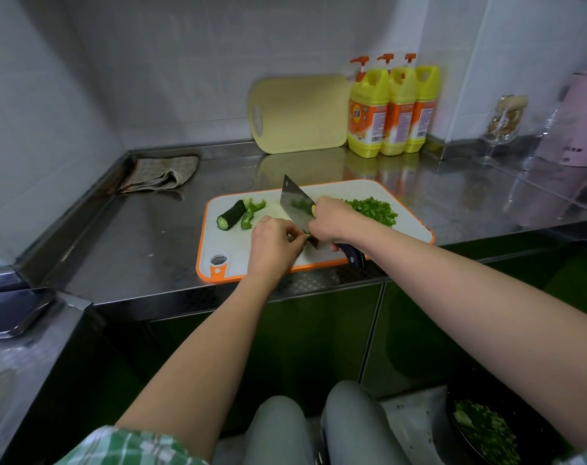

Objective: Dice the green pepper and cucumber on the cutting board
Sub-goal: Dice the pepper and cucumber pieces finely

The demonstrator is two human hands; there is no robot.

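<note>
A: Board (238,250), what's on it?

B: Cucumber (232,214) stub at its far left corner, cut end toward the near edge. Pepper strips (252,213) touching it on the right. Diced pile (374,211) at the board's far right.

A: Right hand (332,223)?

B: Over the board's middle, fingers wrapped round the cleaver (295,204) where blade meets handle. Dark handle end sticks out past the board's near edge. Blade points to the far side, heel down near the surface.

A: Left hand (273,243)?

B: Over the board's near middle, just left of the blade. Fingers curled, tips pressed on a green piece (307,232) at the blade. Mostly hidden; can't tell pepper from cucumber.

A: Off the board?

B: Cloth (161,174) beyond its far left corner. Yellow board (299,112) leaning on the wall behind it, three bottles (391,109) just right of that. Dark bowl (483,431) of green bits well below the board's right end, by the floor.
</note>
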